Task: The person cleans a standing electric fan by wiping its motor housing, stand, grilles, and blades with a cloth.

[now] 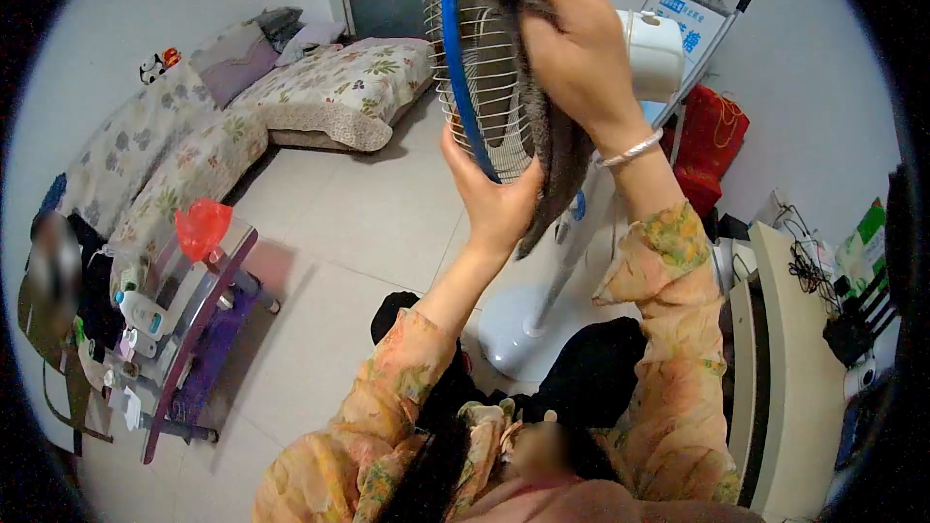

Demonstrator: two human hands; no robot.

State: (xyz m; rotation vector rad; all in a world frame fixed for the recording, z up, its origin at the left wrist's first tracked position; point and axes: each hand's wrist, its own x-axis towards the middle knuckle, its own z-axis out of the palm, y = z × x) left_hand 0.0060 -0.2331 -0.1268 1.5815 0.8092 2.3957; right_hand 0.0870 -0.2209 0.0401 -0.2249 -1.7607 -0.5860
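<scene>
A standing fan rises in front of me, its wire cage rimmed by a blue ring (pixel 455 48). The white motor housing (pixel 656 53) shows behind my right wrist, and the round white base (pixel 518 329) rests on the floor near my feet. My left hand (pixel 499 199) grips the lower edge of the cage, thumb on one side and fingers on the other. With my right hand (pixel 581 48) I press a dark grey-brown cloth (pixel 557 155) against the back of the cage. Part of the cloth hangs down beside my left thumb.
Left stands a low wheeled table (pixel 194 349) bearing a red plastic bag (pixel 202 229) and a white bottle (pixel 142 314). A sofa with a floral cover (pixel 329 87) lines the wall. Right are a red bag (pixel 712 145), a sign stand (pixel 688 24) and a cabinet (pixel 799 378) with a router (pixel 857 324).
</scene>
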